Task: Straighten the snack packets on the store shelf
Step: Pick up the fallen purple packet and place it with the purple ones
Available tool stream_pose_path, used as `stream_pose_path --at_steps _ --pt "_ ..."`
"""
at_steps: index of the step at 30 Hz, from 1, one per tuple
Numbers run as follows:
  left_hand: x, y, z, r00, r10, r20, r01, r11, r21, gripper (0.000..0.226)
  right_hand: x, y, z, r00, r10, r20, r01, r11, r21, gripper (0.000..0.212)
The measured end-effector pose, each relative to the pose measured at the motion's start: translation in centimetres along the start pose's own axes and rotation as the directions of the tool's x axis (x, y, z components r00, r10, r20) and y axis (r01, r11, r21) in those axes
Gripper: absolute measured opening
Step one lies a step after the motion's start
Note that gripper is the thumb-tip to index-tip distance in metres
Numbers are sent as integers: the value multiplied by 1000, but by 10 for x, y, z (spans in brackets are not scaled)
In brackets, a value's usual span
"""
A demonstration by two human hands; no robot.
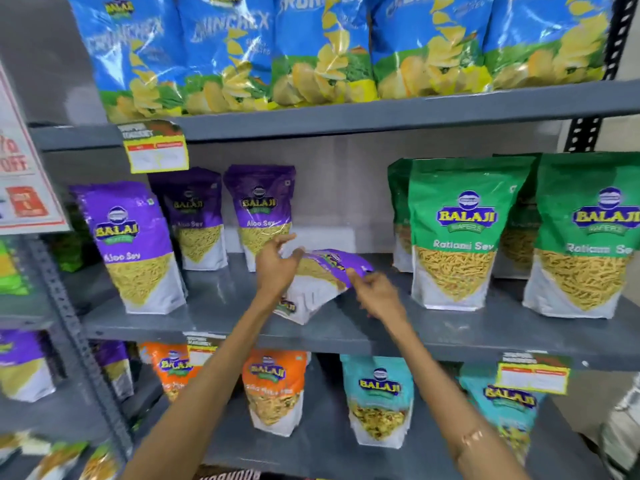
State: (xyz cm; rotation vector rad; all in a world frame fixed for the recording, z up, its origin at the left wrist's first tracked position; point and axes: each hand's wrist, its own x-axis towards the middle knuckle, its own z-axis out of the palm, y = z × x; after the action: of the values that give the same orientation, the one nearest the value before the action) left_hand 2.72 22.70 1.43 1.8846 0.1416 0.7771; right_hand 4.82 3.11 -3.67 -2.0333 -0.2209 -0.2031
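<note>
1. Purple Aloo Sev packet (325, 278) lies tipped over on the middle shelf (221, 317), between standing purple packets (259, 216) and green Ratlami Sev packets (457, 233);
2. right hand (377, 296) pinches its purple end;
3. left hand (277, 268) is at its white end, fingers loosely curved; whether it grips cannot be told.

Left hand (277, 268) raised, fingers loosely curled, right hand (377, 296) lower, fingertips pinched, bare forearms (221, 358) outstretched

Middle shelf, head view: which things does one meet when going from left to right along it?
Front purple Aloo Sev packet → second purple packet, farther back → third purple packet → left hand → tipped purple packet → right hand → green Ratlami Sev packet → second green packet.
</note>
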Motion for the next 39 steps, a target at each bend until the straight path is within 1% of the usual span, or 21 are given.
stream_pose_path --at_steps 1,2,4,5,6,8,10,11,13,14,15,17,19,20,21,23,26,29,32,35,39 --pt "15 -6 -9 993 -112 46 110 993 35 33 8 -6 9 992 89 86 -86 996 -37 54" --pt "28 -13 -16 966 -220 133 213 975 63 30 15 -11 18 977 164 137 -151 984 -97 58" --pt "45 -23 -29 848 -399 349 391 915 95 23 28 -17 32 952 254 168 -226 959 -170 62" --pt "49 -29 -32 778 -455 434 456 883 110 24 34 -17 37 949 276 153 -255 956 -146 60" --pt "53 -33 -35 706 -496 506 504 853 133 26 38 -17 42 950 284 133 -274 958 -85 54" --pt "59 -39 -38 581 -506 637 566 814 130 34 42 -18 49 960 262 96 -267 963 36 40" --pt "61 -40 -38 502 -497 708 591 795 138 48 43 -16 55 974 218 64 -226 960 165 42" --pt "60 -39 -38 491 -487 722 588 797 138 52 41 -16 58 978 203 43 -208 952 225 45" --pt "54 -38 -36 502 -451 738 586 805 94 45 34 -15 64 982 191 -6 -180 934 309 42" --pt "49 -36 -37 524 -427 736 586 809 52 37 29 -16 65 982 187 -20 -169 922 347 39" --pt "44 -37 -37 561 -404 722 582 813 3 36 22 -17 66 983 184 -14 -164 906 391 34" --pt "29 -37 -35 686 -339 644 536 834 -132 48 9 -22 66 988 151 38 -149 845 513 29" --pt "8 -35 -36 804 -243 542 451 844 -291 54 -6 -33 65 990 124 60 -133 737 663 44" --pt "-5 -34 -39 847 -197 494 404 842 -357 59 -15 -38 63 995 97 36 -95 717 691 49" --pt "-17 -33 -43 880 -153 449 356 839 -412 67 -26 -44 60 999 50 3 -39 722 691 52" --pt "-40 -31 -54 922 -70 381 266 831 -489 77 -53 -53 52 998 -51 -46 69 776 626 59" --pt "-71 -23 -76 951 44 307 133 836 -532 84 -101 -70 39 977 -174 -122 212 847 488 76" --pt "-98 -6 -104 958 125 259 50 815 -577 96 -141 -89 32 932 -305 -196 362 809 462 83" --pt "-117 13 -131 950 208 232 -24 791 -611 93 -172 -110 25 884 -402 -238 467 748 471 88" --pt "-129 32 -154 942 281 185 -111 778 -619 92 -192 -127 21 852 -450 -268 522 691 500 90" --pt "-136 40 -165 940 303 157 -146 773 -617 93 -198 -135 21 845 -472 -251 531 685 500 91"
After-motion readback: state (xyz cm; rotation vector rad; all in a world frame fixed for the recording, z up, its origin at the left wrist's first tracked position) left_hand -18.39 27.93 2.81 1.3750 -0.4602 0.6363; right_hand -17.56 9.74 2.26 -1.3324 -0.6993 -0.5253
